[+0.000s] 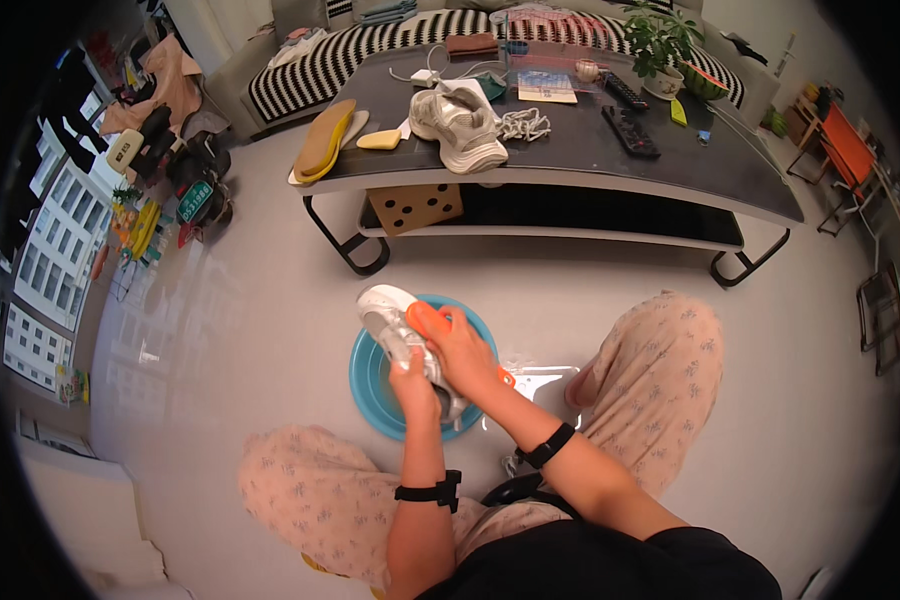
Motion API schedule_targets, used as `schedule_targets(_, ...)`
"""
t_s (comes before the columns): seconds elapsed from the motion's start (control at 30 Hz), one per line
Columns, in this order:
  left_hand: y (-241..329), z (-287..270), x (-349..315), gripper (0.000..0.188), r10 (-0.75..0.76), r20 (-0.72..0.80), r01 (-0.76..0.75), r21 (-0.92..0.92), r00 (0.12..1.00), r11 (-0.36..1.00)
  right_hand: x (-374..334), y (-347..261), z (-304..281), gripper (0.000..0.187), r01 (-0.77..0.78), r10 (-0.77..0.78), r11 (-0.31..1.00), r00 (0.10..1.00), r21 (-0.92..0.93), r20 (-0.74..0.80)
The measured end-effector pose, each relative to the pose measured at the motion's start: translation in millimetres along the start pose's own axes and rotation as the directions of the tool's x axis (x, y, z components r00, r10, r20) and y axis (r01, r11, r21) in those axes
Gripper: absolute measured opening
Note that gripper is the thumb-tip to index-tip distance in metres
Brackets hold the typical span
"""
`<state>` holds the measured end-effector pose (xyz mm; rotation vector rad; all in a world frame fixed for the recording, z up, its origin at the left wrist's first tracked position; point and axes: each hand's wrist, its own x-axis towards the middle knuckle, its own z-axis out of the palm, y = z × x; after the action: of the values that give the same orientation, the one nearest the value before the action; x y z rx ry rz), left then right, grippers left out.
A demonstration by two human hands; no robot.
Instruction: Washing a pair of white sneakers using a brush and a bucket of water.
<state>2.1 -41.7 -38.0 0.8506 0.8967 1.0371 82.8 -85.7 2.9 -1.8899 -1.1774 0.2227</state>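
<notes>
A white and grey sneaker (382,306) is held tilted over a round blue basin (368,398) on the floor, its toe pointing up and to the left. My left hand (413,388) is closed round the near part of the shoe. With my right hand (462,350) I grip an orange brush (427,320), pressed against the shoe's side. The end of its handle sticks out past my wrist, and its bristles are hidden. Much of the basin's inside is covered by the shoe and my hands.
Ahead stands a low dark table (570,160) holding another sneaker (457,130), white shoelaces (525,124), insoles (327,140), remotes (630,132) and a potted plant (660,50). My knees flank the basin. A scooter (185,170) is parked at the left.
</notes>
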Motion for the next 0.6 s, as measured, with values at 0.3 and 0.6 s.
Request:
schedule_targets(0.3,13,-18,14,0.033,0.015,-0.102,-0.044,-0.295,0.995,0.954,-4,7,-14,0.043,0.130,-0.131,0.991,0.909,0.032,0.394)
schedule_targets(0.6,6,-8,6,0.033,-0.068,0.112,0.095,-0.261,0.991,0.961,-4,11,5,0.048,0.099,-0.099,0.995,0.995,0.005,-0.014)
